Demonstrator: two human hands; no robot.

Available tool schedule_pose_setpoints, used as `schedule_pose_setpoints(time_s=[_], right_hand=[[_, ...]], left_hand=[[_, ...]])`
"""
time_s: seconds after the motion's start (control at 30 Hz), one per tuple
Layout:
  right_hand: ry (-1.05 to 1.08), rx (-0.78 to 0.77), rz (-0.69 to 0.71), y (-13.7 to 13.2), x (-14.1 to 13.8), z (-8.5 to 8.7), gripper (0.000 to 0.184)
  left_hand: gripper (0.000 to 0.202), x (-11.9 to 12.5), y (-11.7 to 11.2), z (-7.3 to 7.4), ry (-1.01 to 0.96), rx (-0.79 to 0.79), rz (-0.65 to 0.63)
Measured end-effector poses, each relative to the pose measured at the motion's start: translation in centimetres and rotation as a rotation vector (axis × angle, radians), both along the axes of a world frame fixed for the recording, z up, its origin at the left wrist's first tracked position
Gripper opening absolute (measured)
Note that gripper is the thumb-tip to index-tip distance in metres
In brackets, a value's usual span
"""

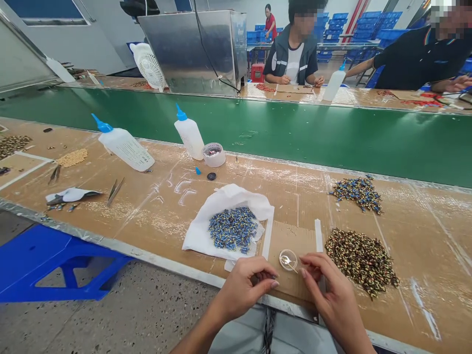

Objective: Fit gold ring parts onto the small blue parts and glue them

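My right hand (pixel 332 287) is closed in a pinch on a thin pale stick (pixel 292 268), whose far end is in a small round clear dish (pixel 283 255). Left of the dish, my left hand (pixel 245 282) has its fingers curled and thumb pressed to them; whatever they may hold is too small to make out. Beyond it, a white cloth (pixel 195 231) bears a heap of small blue parts (pixel 233 227). Beside my right hand lies a large heap of small dark-and-gold parts (pixel 359 260). A smaller blue-and-gold heap (pixel 357 193) sits behind that one.
White squeeze bottles (pixel 191 137) with blue tips and a tape roll (pixel 214 155) stand toward the green conveyor belt (pixel 265 128). Tweezers (pixel 115 191) lie at left. A blue stool (pixel 44 265) is below the table edge. People sit across the belt.
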State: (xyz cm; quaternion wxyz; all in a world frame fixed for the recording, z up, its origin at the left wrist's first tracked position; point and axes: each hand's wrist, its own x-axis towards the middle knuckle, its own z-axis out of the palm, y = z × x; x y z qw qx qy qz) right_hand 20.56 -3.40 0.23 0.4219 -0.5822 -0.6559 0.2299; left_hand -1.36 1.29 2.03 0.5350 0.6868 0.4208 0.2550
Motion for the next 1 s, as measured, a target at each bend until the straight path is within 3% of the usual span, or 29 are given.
schedule_pose_setpoints(time_s=[0.3, 0.63, 0.83, 1.0], right_hand=[[-0.044, 0.112, 0.033, 0.2, -0.7, -0.4, 0.018], [-0.098, 0.149, 0.0, 2.9, -1.8, 0.9, 0.014], [-0.072, 0.08, -0.021, 2.8, -0.8, 0.6, 0.018], [0.039, -0.015, -0.009, 2.4, -0.9, 0.6, 0.02]], left_hand=[[0.012, -0.3, 0.1, -0.5, -0.011, 0.0, -0.008], [0.011, -0.1, 0.1, -0.3, -0.035, 0.01, -0.012], [0.01, 0.0, -0.1, -1.0, -0.006, 0.07, -0.015], [0.008, 0.2, -0.2, -0.6, 0.018, 0.064, -0.007]])
